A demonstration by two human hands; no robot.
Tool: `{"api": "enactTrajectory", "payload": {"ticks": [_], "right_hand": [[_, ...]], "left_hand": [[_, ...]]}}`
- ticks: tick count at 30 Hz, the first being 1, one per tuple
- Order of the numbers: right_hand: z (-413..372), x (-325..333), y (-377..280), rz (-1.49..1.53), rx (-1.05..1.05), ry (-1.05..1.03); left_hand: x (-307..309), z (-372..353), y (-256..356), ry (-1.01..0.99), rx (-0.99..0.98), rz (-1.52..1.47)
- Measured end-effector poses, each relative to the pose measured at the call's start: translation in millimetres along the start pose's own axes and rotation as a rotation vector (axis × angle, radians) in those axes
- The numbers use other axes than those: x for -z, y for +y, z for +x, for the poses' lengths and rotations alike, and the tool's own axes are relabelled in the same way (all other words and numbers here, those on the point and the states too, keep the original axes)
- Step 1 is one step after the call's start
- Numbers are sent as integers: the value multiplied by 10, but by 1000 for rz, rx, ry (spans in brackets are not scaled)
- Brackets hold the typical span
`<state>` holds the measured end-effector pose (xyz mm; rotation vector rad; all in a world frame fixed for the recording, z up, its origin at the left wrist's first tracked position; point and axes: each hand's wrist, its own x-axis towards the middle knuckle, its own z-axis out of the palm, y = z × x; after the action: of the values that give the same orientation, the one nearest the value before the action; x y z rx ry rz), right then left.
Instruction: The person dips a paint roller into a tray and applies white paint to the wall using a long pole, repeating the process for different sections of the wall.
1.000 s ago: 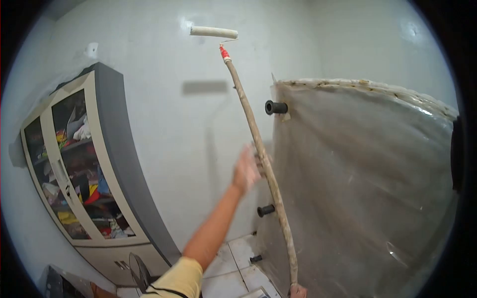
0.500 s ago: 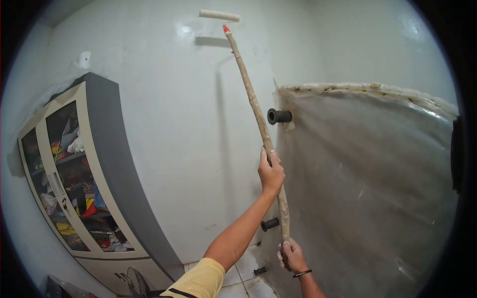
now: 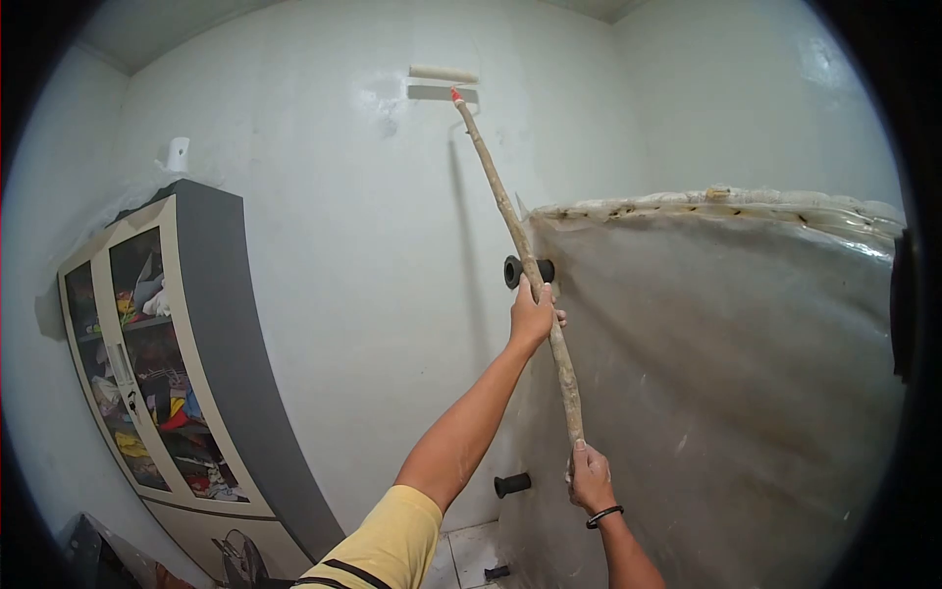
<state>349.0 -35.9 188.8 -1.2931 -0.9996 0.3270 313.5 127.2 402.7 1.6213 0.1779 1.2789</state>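
Note:
A long wooden pole (image 3: 500,196) slants up toward the wall, with a paint roller (image 3: 444,74) at its top. Red wrapping (image 3: 455,94) marks the joint between the two. My left hand (image 3: 535,316) is closed around the pole partway up, in front of a black pipe stub (image 3: 513,272). Lower down, my right hand (image 3: 592,478) grips the pole near its bottom end, thumb lying along the wood; a dark band circles that wrist. The roller's shadow falls on the wall just beneath it.
At left stands a grey and cream cabinet (image 3: 231,314) with glass doors and clothes inside. A large plastic-wrapped panel (image 3: 706,373) fills the right side, with black stubs sticking out, including a lower one (image 3: 512,485). A fan (image 3: 240,560) and floor tiles (image 3: 471,552) show below.
The view has tilted upward, showing more ceiling. The roller's shadow is now closer to the roller, which is nearer the wall. Both hands keep their hold, and my right hand has risen with the pole.

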Motion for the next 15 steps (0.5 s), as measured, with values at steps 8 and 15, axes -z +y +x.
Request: {"api": "enactTrajectory", "payload": {"ticks": [8,15], "right_hand": [[633,76,-130,-121,-27,41],[1237,-86,-201,-285,87,69]], "left_hand": [[123,225,-53,-172,50,5],[588,-17,-13,-234,42,123]]}}
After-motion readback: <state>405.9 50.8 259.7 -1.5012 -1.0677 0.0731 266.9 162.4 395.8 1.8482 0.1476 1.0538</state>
